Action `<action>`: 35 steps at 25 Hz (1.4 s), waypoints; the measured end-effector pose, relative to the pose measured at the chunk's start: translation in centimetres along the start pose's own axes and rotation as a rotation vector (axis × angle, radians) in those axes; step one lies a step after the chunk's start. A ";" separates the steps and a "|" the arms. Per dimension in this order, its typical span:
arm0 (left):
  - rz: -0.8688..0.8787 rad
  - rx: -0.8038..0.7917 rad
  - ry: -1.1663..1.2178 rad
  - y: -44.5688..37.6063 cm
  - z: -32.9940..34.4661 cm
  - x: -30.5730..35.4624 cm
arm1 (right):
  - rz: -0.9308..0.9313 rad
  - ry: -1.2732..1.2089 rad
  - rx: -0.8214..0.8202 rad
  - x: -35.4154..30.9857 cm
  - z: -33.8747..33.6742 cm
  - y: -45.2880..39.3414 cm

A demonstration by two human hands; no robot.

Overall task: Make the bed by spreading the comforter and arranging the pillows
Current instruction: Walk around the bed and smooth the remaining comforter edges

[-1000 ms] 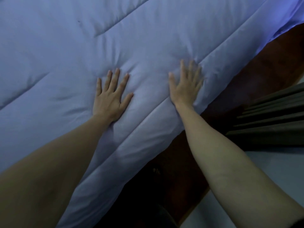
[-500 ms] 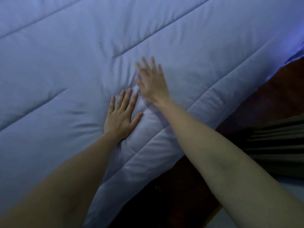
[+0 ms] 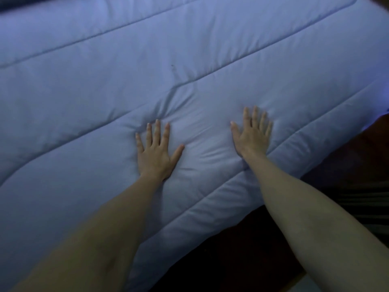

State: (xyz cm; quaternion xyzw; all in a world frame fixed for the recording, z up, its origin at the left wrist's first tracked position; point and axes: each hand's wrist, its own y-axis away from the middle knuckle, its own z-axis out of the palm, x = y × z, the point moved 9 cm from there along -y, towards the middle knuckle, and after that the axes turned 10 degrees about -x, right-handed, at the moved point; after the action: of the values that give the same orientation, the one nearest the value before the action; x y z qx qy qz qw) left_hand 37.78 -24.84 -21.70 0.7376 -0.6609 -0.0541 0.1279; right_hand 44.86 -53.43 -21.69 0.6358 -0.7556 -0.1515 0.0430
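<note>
Nearest the camera, two bare forearms are stretched out from the near edge of the bed over the comforter (image 3: 210,60). Below and to the right of that edge, a dark floor (image 3: 242,249) is seen, with a dim slatted shape (image 3: 366,199) at the far right that cannot be identified.

The comforter is laid across the bed, its near hem hanging just past the near edge, and its quilted channels are run diagonally toward the far right corner. Almost the whole view is filled by it, so it is judged to be already spread, with only smoothing left in this patch.

The left hand (image 3: 155,154) is laid flat on the comforter a little in from the near edge, fingers straight and spread, thumb out; nothing is gripped. It is probably held there as an anchor, so that the cloth is not dragged along.

The right hand (image 3: 251,133) is pressed flat as well, fingers straight and slightly blurred, just beyond a stitched seam and well apart from the left. Nothing is clasped by it either. The flat palms are suited to sweeping filling outward rather than lifting.

Beyond the left fingertips, a fan of creases (image 3: 170,102) is gathered toward a seam; that bunching is likely what is being flattened.

At the far left corner, a darker strip (image 3: 12,3) is glimpsed. No pillows are seen.
</note>
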 end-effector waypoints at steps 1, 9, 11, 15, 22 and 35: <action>-0.010 -0.021 0.004 0.3 0.0 -0.8 | 0.021 -0.008 -0.026 0.6 0.1 0.6; 0.070 -0.355 0.016 0.1 -5.0 -1.5 | 0.073 0.009 -0.449 5.6 -3.4 3.9; 0.219 -0.400 -0.049 -1.3 -10.3 1.7 | 0.085 0.017 -0.405 6.6 -8.6 5.1; 0.493 -0.247 -0.147 -3.7 -25.1 12.1 | 0.129 0.111 -0.237 9.0 -22.7 7.4; 0.808 0.010 -0.267 0.2 -44.3 32.0 | 0.296 0.123 0.085 18.8 -46.8 13.3; 0.876 0.037 -0.399 -1.1 -48.8 61.2 | 0.409 0.121 0.133 41.8 -56.7 8.3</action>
State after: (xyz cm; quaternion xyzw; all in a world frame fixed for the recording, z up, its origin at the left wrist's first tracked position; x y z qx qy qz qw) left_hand 58.33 -79.50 30.42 0.3673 -0.9218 -0.1238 -0.0035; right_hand 43.71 -102.77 29.20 0.4786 -0.8732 -0.0510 0.0763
